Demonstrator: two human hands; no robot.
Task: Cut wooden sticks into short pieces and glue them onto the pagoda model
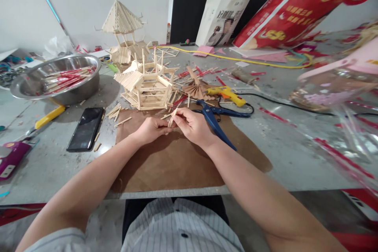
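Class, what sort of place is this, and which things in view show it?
Probably a craft workshop: a roofed stick model, a yellow glue gun and a metal bowl of thin sticks share the littered table.

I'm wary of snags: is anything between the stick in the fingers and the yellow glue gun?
Yes: beyond the right hand pinching the small stick, the blue cutter lies between it and the yellow glue gun.
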